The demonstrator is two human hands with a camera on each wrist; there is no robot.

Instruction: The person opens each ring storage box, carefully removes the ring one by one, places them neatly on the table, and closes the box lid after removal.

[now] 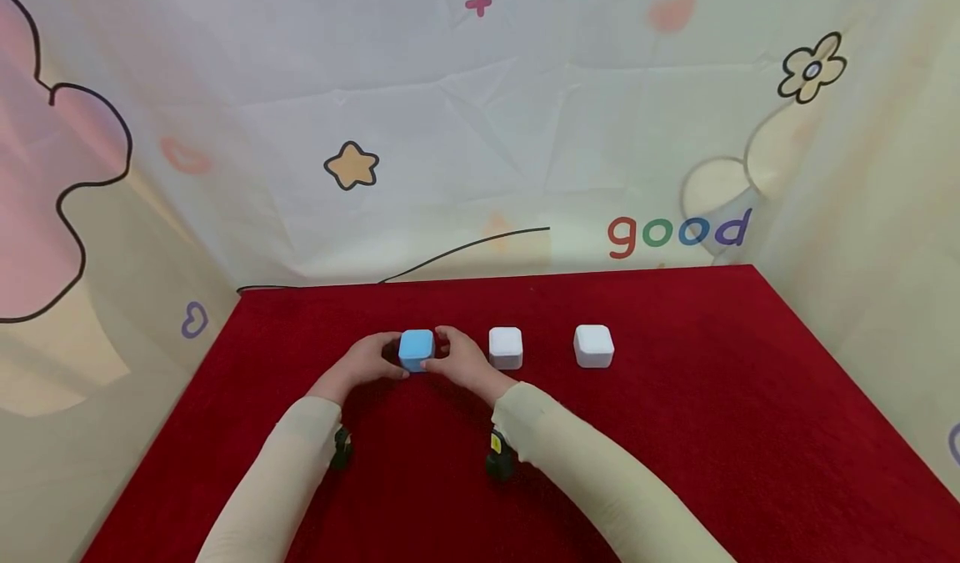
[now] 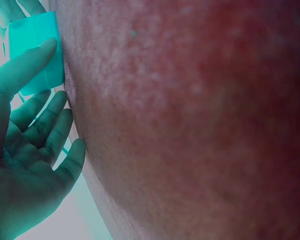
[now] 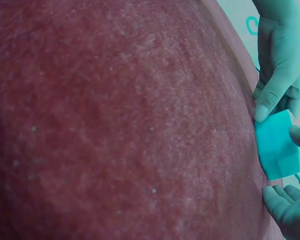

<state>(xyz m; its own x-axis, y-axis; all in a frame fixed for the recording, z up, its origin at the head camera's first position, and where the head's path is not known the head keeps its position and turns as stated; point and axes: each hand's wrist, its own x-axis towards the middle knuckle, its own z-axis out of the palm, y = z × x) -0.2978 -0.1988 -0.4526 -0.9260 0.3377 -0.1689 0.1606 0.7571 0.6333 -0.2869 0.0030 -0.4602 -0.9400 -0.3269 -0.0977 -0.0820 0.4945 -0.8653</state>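
A light-blue cube with rounded edges is on the red cloth, between my two hands. My left hand holds its left side, thumb in front and fingers curving toward the back. From the right, my right hand grips it too, the thumb at the front face and the index finger behind. In the left wrist view the left thumb lies across the face of the cube, the other fingers spread below. The right wrist view shows both hands around the cube at its right edge.
Two white rounded cubes stand to the right: a nearer one just past my right hand and another farther right. The red cloth covers the table. A printed curtain hangs behind and at both sides.
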